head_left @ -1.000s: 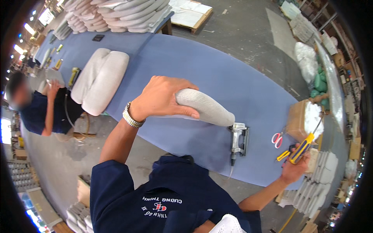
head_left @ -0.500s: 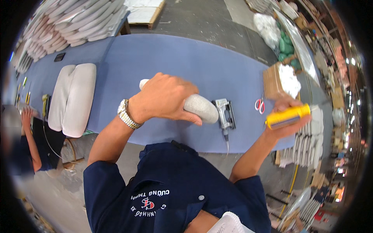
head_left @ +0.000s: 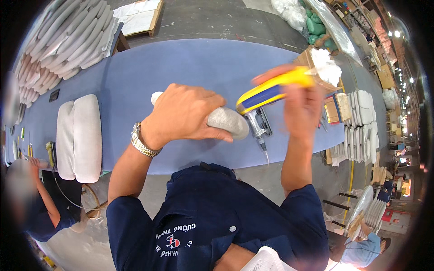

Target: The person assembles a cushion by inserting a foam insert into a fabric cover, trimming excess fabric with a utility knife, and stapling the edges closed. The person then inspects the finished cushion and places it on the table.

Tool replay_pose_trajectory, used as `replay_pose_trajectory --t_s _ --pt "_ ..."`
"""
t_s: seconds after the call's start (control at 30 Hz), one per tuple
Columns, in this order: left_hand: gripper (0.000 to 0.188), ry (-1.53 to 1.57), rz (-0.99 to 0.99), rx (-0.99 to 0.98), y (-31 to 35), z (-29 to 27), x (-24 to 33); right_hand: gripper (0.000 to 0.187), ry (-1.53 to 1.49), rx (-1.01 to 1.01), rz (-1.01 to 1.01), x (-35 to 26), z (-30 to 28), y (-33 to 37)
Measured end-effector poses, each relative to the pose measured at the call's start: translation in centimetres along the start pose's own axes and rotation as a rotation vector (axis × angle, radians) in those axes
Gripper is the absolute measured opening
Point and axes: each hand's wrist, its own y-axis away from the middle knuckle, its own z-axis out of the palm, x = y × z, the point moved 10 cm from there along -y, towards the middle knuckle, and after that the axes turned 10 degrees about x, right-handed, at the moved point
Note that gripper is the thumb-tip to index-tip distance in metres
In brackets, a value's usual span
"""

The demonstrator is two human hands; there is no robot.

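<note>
My left hand, with a metal watch at the wrist, is closed around a grey padded cushion whose rounded ends show on both sides of the grip. My right hand is raised over the table and wrapped around a yellow and blue long-bodied tool. Motion blurs the tool, so its exact kind is unclear; one end reaches close to the cushion's right end. Beneath and beside it lies a silver pneumatic staple gun with a hose, touched by neither hand.
A blue-covered table stretches in front of me. Two grey cushions lie on it at left, near a co-worker's arm. Cushion piles stand at far left and right. A cardboard box with white filling sits at far right.
My right hand has swung left with the yellow and blue tool, from the table's right side toward the cushion. My left hand keeps its hold. The view has shifted somewhat.
</note>
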Motion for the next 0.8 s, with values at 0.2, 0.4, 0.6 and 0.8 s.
replay_pose_trajectory --t_s 0.2,0.4,0.6,0.8 --pt "0.048 0.005 -0.123 0.186 0.3 -2.2 -3.3 0.04 -0.42 0.353 -0.05 0.3 -7.8 2.1" --pt "0.059 -0.131 -0.521 0.267 4.2 -4.0 -10.3 0.033 0.532 0.48 0.514 19.1 -13.1 14.1" --pt "0.061 -0.034 -0.916 0.317 9.2 -5.5 -15.4 0.034 0.444 0.555 0.936 31.8 -18.0 32.5" --pt "0.085 0.502 -0.771 0.33 7.8 -1.7 -11.8 0.04 1.002 0.263 0.988 35.9 -27.6 33.0"
